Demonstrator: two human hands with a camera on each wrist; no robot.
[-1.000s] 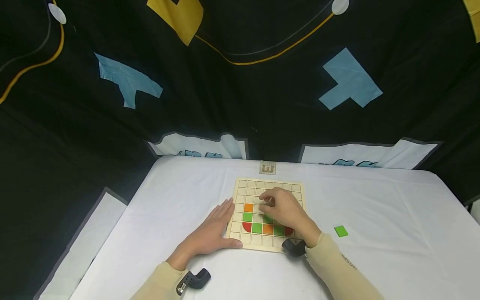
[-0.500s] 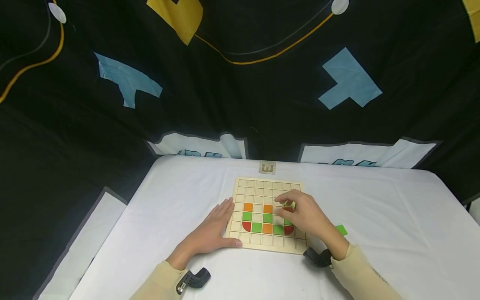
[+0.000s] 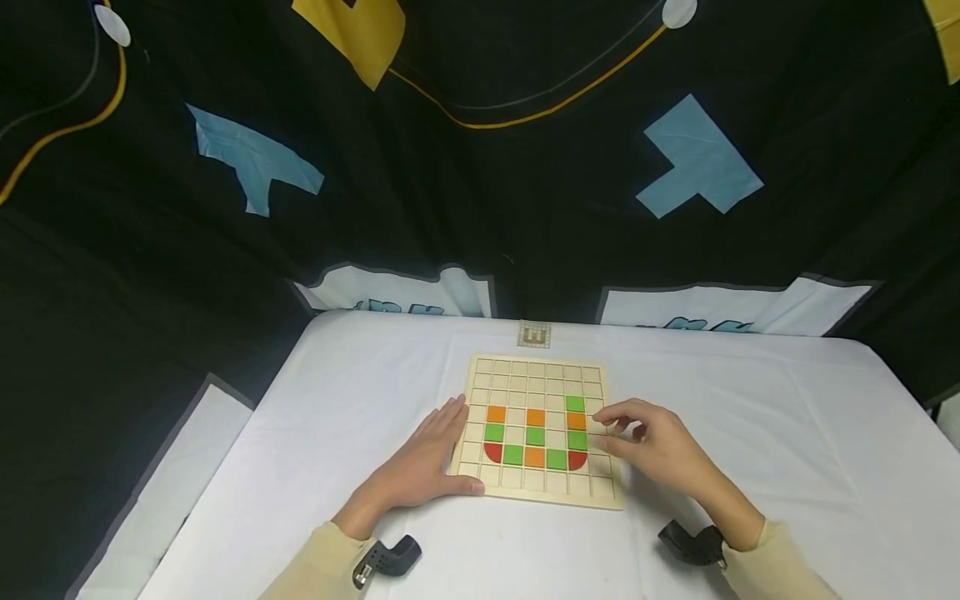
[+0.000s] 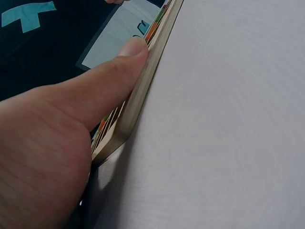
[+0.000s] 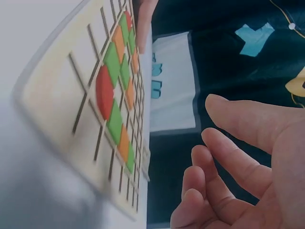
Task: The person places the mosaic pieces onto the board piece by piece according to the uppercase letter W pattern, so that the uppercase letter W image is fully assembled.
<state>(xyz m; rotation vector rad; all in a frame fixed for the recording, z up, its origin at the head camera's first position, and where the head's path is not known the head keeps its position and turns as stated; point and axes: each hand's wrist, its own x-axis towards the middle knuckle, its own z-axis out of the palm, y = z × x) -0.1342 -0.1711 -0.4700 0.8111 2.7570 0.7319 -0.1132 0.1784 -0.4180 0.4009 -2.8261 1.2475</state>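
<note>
A light wooden grid board lies on the table with green, orange and red tiles in its cells. They form three upright columns joined along the bottom, with rounded red corner tiles at both ends. One green tile tops the right column, above an orange tile. My left hand rests along the board's left side, fingers straight, thumb on the front edge. Beside the board's right edge hovers my right hand. The right wrist view shows its thumb and fingers apart, holding nothing.
A white cloth covers the table. A small patterned square lies behind the board. A dark curtain with blue and yellow patches hangs at the back. Dark wrist devices sit on both sleeves.
My right hand has moved right, off the board, uncovering the middle and right columns of tiles. It now hides the loose green tile on the table. My left hand has stayed put.
</note>
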